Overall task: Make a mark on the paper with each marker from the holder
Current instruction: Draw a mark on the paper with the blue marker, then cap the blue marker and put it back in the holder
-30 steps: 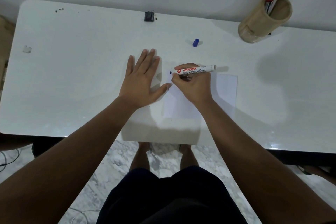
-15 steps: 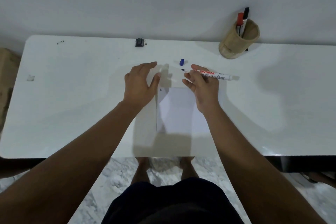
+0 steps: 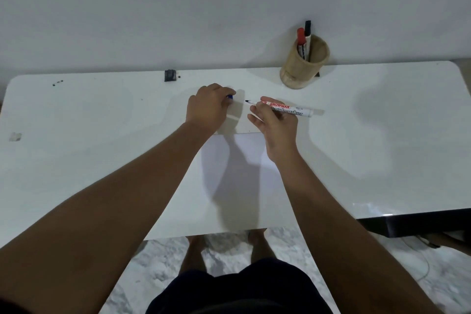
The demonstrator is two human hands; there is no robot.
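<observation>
We take the sheet of paper (image 3: 242, 161) as our landmark, lying on the white table (image 3: 102, 135) near its front edge. Just beyond the paper's far edge our right hand (image 3: 274, 125) pinches an uncapped white marker (image 3: 280, 108) between thumb and forefinger, the grip closed on the barrel close to the writing end, while the other fingers spread loosely below it. The marker lies nearly level, its dark tip pointing to our left and clear of the paper, its blunt rear end sticking out to the right, well past the knuckles. To the left of that tip, also beyond the paper's far edge, our left hand (image 3: 210, 107) is curled knuckles-up over a small blue cap (image 3: 230, 96); only a sliver of blue peeks out at the fingertips, which close around it, though we cannot tell whether the cap is lifted or still touching the table. Tip and cap are apart, with a short stretch of bare table between them. Farther from the paper, to the right by the wall, stands a tan round holder (image 3: 303, 64) with a red-capped marker (image 3: 301, 42) and a black-capped marker (image 3: 308, 38) upright in it. Far beyond the paper to the left, a small black clip-like object (image 3: 170, 75) sits at the table's back edge.
</observation>
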